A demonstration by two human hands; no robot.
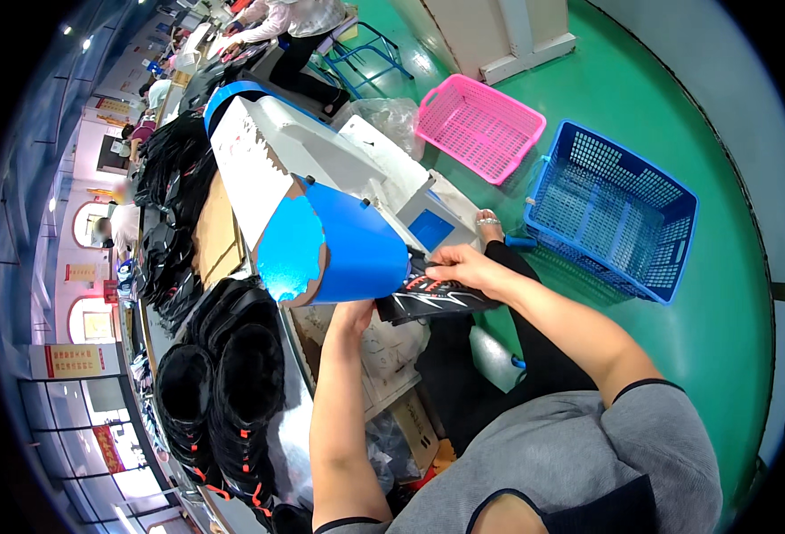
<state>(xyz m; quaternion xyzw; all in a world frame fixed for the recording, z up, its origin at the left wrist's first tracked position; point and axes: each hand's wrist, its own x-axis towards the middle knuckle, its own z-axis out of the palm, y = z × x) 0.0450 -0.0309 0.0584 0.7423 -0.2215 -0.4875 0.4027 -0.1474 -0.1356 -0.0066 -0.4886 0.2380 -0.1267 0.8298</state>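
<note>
A black shoe upper (437, 298) with white streaks and orange marks lies at the lower right end of a machine's blue cover (357, 245). My right hand (460, 266) grips its upper edge, thumb and fingers pressed together. My left hand (354, 315) reaches in at the upper's left end, just under the cover. The cover hides its fingers, so I cannot tell how they lie. Part of the upper is also out of sight behind the cover.
Black fur-lined boots (250, 365) with orange marks stand left on the workbench, beyond them heaped black pieces (174, 187) and cardboard (219, 231). A pink basket (479, 133) and a blue crate (610, 214) stand on the green floor. Another person (299, 27) works at the far end.
</note>
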